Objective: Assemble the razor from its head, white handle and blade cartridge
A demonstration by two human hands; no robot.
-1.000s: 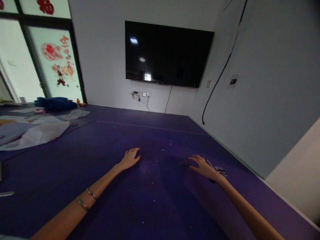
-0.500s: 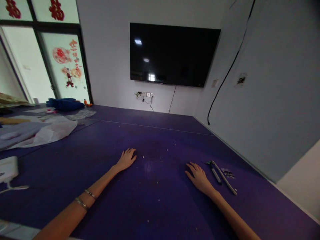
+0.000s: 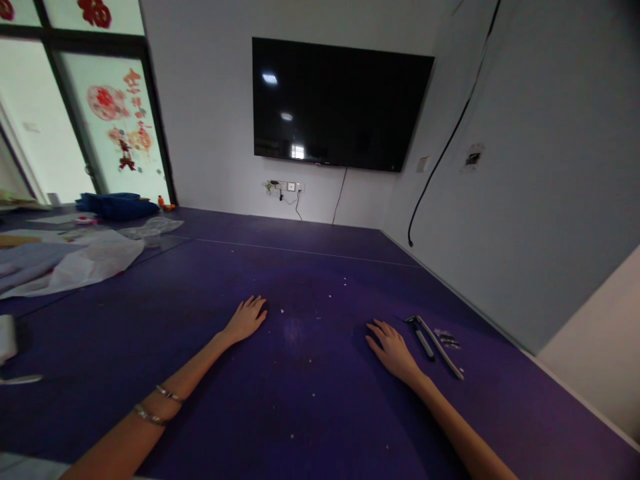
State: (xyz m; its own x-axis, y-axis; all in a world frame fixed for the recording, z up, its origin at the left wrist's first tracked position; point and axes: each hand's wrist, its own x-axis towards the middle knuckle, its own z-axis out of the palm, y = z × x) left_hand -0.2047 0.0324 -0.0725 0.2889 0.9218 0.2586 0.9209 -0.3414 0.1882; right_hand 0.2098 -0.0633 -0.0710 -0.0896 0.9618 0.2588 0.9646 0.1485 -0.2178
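Observation:
My left hand [image 3: 246, 319] lies palm down on the purple tabletop [image 3: 300, 413], fingers stretched out and nothing in it. Two bracelets [image 3: 150, 415] circle that forearm. Across from it, my right hand [image 3: 393, 348] also rests flat with its fingers apart, holding nothing. Just to the right of this hand are a razor-like tool with a grey and black handle [image 3: 425, 343], a long thin pale curved strip [image 3: 440, 348], and a small clear packet with dark pieces [image 3: 447, 339]. Small white scraps [image 3: 282, 311] dot the surface between the hands.
White sheeting and grey cloth [image 3: 100, 261] cover the left side, with a dark blue cloth bundle [image 3: 117, 206] behind. A white object [image 3: 7, 339] sits at the left edge. A black cable [image 3: 440, 160] hangs by the right wall; a television [image 3: 340, 103] is mounted ahead.
The whole view has shifted slightly, so the scene sits a little further left. Both hands stay flat in the same places on the tabletop.

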